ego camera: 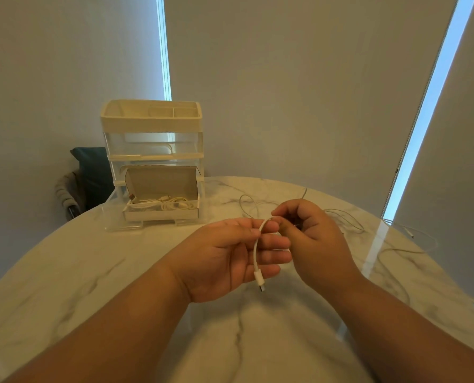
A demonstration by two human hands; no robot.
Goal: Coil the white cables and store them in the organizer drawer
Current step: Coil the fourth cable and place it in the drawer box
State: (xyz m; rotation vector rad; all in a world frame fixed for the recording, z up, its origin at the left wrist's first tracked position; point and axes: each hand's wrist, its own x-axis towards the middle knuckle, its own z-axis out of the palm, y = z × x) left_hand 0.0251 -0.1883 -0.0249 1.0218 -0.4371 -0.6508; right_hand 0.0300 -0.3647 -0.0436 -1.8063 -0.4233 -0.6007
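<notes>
Over the middle of the marble table, my left hand (pixel 238 257) lies palm up with a white cable (pixel 256 254) pinched between its thumb and fingers. The cable's plug end hangs down past the palm. My right hand (pixel 310 236) pinches the same cable just beyond the left fingertips. The rest of the cable trails loose across the table (pixel 349 219) at the right. The clear organizer (pixel 153 161) stands at the back left. Its bottom drawer (pixel 158 217) is pulled out and holds an open cardboard box with coiled white cables (pixel 164 203).
The round marble table (pixel 64 272) curves away at left and right. More thin white cable (pixel 412 236) lies near the right edge. A chair with a dark cushion (pixel 92 175) stands behind the organizer. Window blinds fill the background.
</notes>
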